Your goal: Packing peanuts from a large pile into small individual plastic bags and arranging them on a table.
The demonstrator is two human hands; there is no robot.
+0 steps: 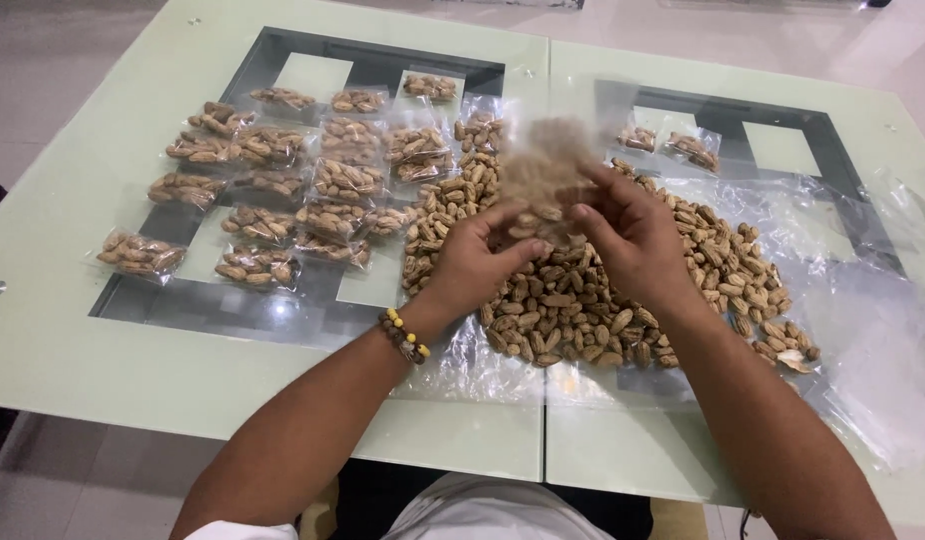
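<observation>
Gripping one blurred peanut bag point(549, 160), left hand point(473, 262) and right hand point(633, 235).

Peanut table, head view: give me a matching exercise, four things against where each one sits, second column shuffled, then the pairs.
Things:
1. Filled peanut packets
2. Loose peanut pile
3. Beaded bracelet
4. Blurred small bag

Places:
A. Held up between the left hand and right hand
B. On the left wrist
C. Laid in rows on the left part of the glass table
D. Heaped on clear plastic sheet, middle to right

Pairs: 1-C, 2-D, 3-B, 4-A
</observation>
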